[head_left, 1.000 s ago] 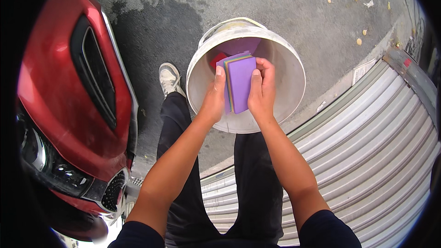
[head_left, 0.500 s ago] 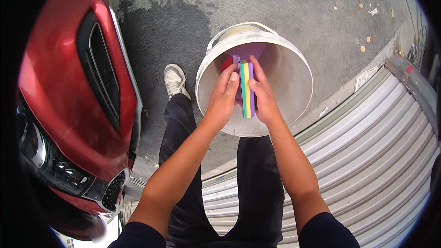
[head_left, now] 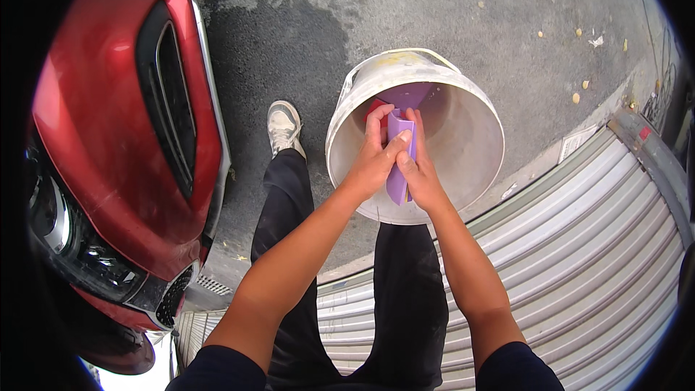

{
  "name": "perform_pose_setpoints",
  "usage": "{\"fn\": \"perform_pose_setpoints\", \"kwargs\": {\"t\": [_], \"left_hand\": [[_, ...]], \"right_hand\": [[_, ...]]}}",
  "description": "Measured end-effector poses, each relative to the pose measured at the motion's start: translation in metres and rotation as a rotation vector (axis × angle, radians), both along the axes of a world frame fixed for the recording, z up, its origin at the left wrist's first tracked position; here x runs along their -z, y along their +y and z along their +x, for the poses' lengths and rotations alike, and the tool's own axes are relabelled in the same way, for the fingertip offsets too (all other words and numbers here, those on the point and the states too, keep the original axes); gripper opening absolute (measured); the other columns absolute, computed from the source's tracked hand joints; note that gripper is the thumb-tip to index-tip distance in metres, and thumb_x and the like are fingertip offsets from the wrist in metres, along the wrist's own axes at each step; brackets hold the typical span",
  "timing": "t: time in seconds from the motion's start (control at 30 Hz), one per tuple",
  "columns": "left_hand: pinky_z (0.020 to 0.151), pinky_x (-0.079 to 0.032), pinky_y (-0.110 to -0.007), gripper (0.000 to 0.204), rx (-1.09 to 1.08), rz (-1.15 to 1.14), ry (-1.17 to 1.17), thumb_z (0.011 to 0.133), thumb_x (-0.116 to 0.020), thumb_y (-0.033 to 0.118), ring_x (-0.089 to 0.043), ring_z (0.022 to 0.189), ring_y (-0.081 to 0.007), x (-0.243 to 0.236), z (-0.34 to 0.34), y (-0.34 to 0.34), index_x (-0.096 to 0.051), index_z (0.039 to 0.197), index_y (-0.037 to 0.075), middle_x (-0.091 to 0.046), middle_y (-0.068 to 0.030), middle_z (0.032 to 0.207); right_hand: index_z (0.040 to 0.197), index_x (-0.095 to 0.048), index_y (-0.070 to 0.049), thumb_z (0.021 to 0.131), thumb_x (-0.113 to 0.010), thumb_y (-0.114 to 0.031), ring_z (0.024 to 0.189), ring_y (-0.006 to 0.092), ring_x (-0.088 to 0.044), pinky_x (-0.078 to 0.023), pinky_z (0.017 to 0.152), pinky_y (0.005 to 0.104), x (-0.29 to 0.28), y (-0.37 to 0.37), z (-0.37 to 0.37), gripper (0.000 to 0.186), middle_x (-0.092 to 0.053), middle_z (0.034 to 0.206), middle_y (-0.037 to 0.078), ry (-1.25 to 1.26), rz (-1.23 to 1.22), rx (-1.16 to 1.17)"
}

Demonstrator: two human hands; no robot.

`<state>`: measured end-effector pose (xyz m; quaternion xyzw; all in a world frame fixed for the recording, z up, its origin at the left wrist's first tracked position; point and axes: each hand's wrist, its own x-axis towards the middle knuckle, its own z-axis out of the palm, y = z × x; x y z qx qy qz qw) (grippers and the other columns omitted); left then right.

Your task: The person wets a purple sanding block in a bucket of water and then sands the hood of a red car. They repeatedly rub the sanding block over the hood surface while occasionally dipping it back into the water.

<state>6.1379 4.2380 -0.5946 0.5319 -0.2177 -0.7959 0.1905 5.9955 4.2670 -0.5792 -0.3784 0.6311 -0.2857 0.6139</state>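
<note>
Grey pavement (head_left: 499,0) spreads out ahead of me, with a dark patch (head_left: 275,58) toward the left and some pale yellow bits (head_left: 576,96) and a white scrap (head_left: 596,41) scattered to the right. Along my left side stands a red car (head_left: 119,130), its headlight (head_left: 54,213) nearest me, and a ribbed shutter (head_left: 565,275) curves across on my right and behind my legs, with a metal rail (head_left: 655,148) at its far end. Between these is a whitish bucket (head_left: 474,166), its mouth tipped toward me and its handle (head_left: 423,52) arched over the far side; my left shoe (head_left: 283,124) rests on the ground just left of it. Within the bucket a purple piece (head_left: 407,93) and a red piece (head_left: 377,107) show, the red one partly covered by my fingers. The purple block (head_left: 397,188) is over the bucket's mouth, upright in my view, a sliver of yellow at its lower end. My left hand (head_left: 371,165) curls around its left side, thumb laid across the front; my right hand (head_left: 426,182) backs the right side, thumb just below the other. Both have closed down to the block's thickness and grip it, hiding its middle; how deep it sits in the bucket I cannot tell.
</note>
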Motion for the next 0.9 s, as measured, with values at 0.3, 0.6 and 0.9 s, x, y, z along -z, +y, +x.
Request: {"fn": "perform_pose_setpoints", "kwargs": {"t": [0.3, 0.6, 0.9], "left_hand": [[0.13, -0.031, -0.047, 0.08, -0.026, 0.244, 0.018, 0.115, -0.059, 0.042, -0.032, 0.163, -0.035, -0.088, 0.028, 0.008, -0.017, 0.175, 0.009, -0.032, -0.0297, 0.173], [0.117, -0.048, -0.041, 0.04, 0.244, -0.036, 0.125, 0.113, -0.063, 0.028, -0.064, 0.136, -0.0245, -0.137, 0.106, 0.062, -0.059, 0.146, 0.004, -0.068, -0.0129, 0.142], [0.116, -0.046, -0.04, 0.05, -0.301, 0.321, -0.047, 0.117, -0.049, 0.051, -0.063, 0.13, -0.0194, -0.167, 0.131, 0.054, -0.061, 0.146, 0.012, -0.066, -0.008, 0.144]], "right_hand": [[0.158, -0.054, -0.004, 0.1, -0.074, -0.039, 0.152, 0.0484, -0.043, -0.035, 0.127, 0.0534, 0.159, -0.035, -0.018, 0.071, -0.048, 0.164, 0.028, 0.659, -0.073, -0.193], [0.15, -0.066, -0.013, 0.095, -0.073, -0.043, 0.15, 0.0416, -0.049, -0.031, 0.128, 0.0586, 0.266, -0.011, -0.036, 0.063, -0.058, 0.159, 0.019, 0.944, -0.063, -0.568], [0.154, -0.063, -0.027, 0.072, -0.091, -0.01, 0.135, 0.041, -0.054, -0.04, 0.112, 0.0563, -0.139, -0.051, 0.006, 0.089, -0.055, 0.15, 0.015, 0.961, -0.488, -0.967]]}}
